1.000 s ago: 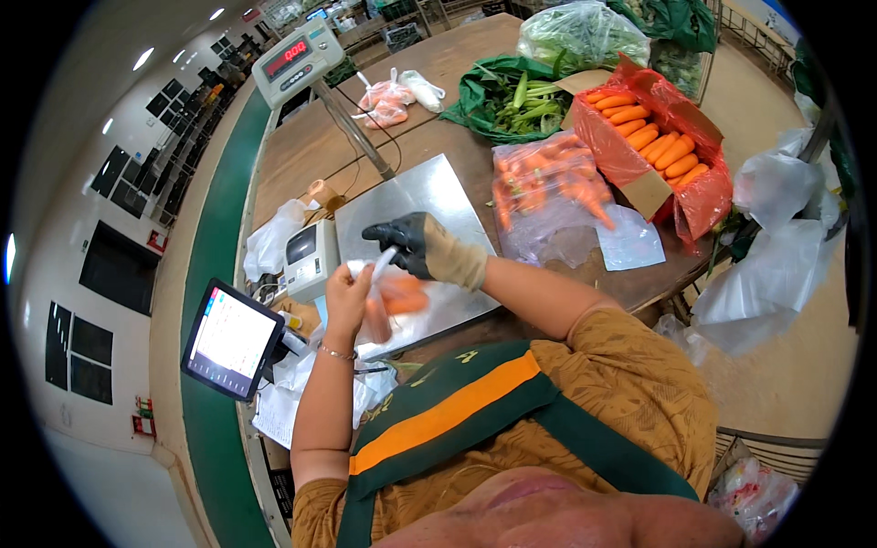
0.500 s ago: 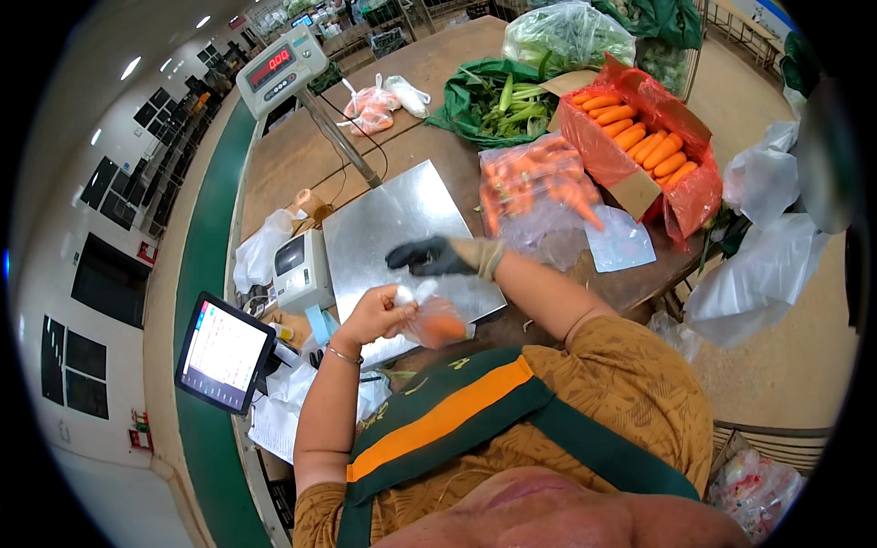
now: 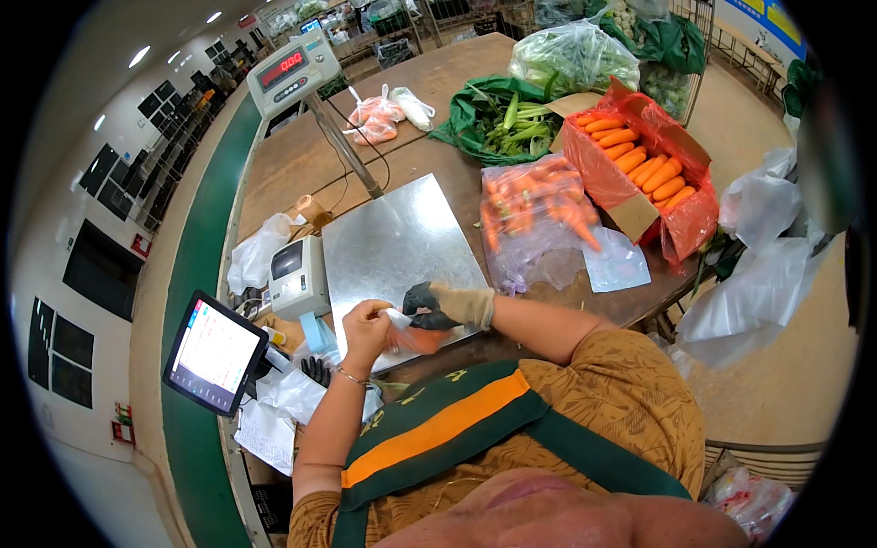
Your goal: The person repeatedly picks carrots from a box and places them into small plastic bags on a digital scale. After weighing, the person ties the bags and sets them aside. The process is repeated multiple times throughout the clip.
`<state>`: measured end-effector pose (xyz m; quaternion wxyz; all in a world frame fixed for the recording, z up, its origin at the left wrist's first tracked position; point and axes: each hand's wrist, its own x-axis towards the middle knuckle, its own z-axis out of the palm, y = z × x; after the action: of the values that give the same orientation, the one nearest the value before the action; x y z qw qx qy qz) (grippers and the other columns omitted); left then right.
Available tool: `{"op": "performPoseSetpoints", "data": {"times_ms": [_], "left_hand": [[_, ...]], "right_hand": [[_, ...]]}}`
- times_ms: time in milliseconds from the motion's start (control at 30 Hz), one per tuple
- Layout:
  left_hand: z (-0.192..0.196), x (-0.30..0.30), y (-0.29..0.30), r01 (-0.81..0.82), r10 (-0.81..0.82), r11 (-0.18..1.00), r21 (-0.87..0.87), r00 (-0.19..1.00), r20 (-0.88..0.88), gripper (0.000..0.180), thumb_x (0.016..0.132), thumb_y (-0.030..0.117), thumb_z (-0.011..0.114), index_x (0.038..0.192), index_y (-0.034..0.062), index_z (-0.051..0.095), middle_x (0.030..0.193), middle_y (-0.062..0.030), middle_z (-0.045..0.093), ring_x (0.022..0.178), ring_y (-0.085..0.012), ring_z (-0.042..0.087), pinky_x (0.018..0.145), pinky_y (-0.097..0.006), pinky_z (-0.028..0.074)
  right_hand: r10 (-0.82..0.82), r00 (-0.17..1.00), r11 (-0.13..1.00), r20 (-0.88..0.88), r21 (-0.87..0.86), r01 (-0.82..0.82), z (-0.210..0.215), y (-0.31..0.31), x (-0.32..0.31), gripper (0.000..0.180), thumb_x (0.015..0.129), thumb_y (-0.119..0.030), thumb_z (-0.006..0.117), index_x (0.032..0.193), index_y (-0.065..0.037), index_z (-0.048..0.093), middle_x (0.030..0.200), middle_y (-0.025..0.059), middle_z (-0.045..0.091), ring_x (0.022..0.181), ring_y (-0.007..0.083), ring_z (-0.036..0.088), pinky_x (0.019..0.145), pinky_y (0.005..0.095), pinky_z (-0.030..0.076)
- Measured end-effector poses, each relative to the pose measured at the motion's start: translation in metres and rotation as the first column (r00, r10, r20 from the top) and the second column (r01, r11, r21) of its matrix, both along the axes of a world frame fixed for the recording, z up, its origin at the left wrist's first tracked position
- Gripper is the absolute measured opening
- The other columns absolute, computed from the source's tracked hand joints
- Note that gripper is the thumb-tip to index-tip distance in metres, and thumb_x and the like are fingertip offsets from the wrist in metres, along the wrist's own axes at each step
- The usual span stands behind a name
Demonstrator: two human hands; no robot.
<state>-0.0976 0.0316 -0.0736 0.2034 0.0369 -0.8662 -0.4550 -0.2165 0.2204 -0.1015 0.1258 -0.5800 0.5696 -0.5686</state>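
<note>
My bare left hand (image 3: 367,327), a bracelet at its wrist, pinches the gathered top of a small clear plastic bag (image 3: 416,340) with something orange inside, apparently carrot. My right hand (image 3: 448,307), in a glove with black fingers and a beige cuff, closes on the same bag from the other side; its fingertips are partly hidden by the plastic. Both hands are over the near edge of the steel scale platform (image 3: 393,228). The scale's display head (image 3: 290,71) stands on a post at the far left, lit in red.
Left of the platform are a label printer (image 3: 300,274) and a lit tablet (image 3: 215,354). Toward the right lie a bag of carrots (image 3: 534,203), a red-lined carton of carrots (image 3: 635,160) and greens in a green bag (image 3: 507,123). Tied bags (image 3: 375,114) sit at the back.
My right hand has come down and inward from above the platform to the small bag, its fingers closing on it. My left hand keeps its pinch. The view has shifted slightly.
</note>
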Motion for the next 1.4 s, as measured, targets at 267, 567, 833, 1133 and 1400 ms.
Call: {"op": "performPoseSetpoints", "data": {"times_ms": [267,567,833,1133,1400], "left_hand": [[-0.004,-0.001,0.003,0.006,-0.027,0.985,-0.174,0.992,-0.12,0.02,0.075,-0.01,0.058,0.086,0.0045,0.066,0.074,-0.0101,0.065,0.064,-0.0221,0.061,0.059,-0.031,0.049],[0.01,0.002,0.012,0.267,-0.312,0.912,-0.31,0.944,-0.105,0.015,0.074,-0.007,0.061,0.083,0.005,0.06,0.079,-0.0123,0.065,0.076,-0.0299,0.064,0.067,-0.036,0.051],[0.017,0.018,0.022,0.282,-0.439,0.727,-0.626,0.892,-0.109,0.032,0.078,0.0,0.064,0.11,0.0062,0.061,0.108,-0.0145,0.066,0.092,-0.0331,0.061,0.08,-0.042,0.049],[-0.035,0.111,0.005,-0.067,0.06,0.996,-0.053,0.99,-0.131,0.024,0.086,0.005,0.066,0.11,0.0014,0.063,0.093,-0.0134,0.071,0.08,-0.0233,0.07,0.071,-0.032,0.055],[-0.062,0.132,0.011,-0.178,0.178,0.983,0.051,0.984,0.018,0.026,0.087,0.005,0.067,0.113,0.0039,0.062,0.089,-0.0111,0.073,0.078,-0.0186,0.071,0.069,-0.028,0.056]], "right_hand": [[-0.207,0.939,0.965,0.274,-0.104,0.243,0.021,-0.006,0.017,0.042,0.086,-0.018,0.066,0.126,-0.01,0.058,0.105,0.0165,0.063,0.093,0.024,0.064,0.082,0.0367,0.05],[-0.007,0.743,0.879,-0.669,0.351,0.324,0.057,0.013,0.003,0.023,0.085,-0.023,0.06,0.097,-0.005,0.067,0.087,0.0225,0.065,0.089,0.0376,0.064,0.083,0.045,0.047],[0.105,0.982,0.987,0.157,0.105,-0.122,0.084,0.06,0.012,0.023,0.091,-0.019,0.056,0.089,0.003,0.064,0.075,0.0133,0.066,0.066,0.022,0.064,0.062,0.0307,0.052],[-0.177,0.528,0.976,0.831,0.077,0.206,0.123,0.101,-0.083,0.022,0.093,-0.019,0.058,0.077,-0.004,0.059,0.068,0.0063,0.058,0.058,0.0183,0.058,0.055,0.0325,0.049],[-0.485,0.557,0.85,0.674,0.212,0.483,0.118,-0.037,-0.363,0.017,0.09,-0.026,0.058,0.087,-0.011,0.064,0.076,0.0046,0.061,0.07,0.0199,0.059,0.064,0.0346,0.049]]}}
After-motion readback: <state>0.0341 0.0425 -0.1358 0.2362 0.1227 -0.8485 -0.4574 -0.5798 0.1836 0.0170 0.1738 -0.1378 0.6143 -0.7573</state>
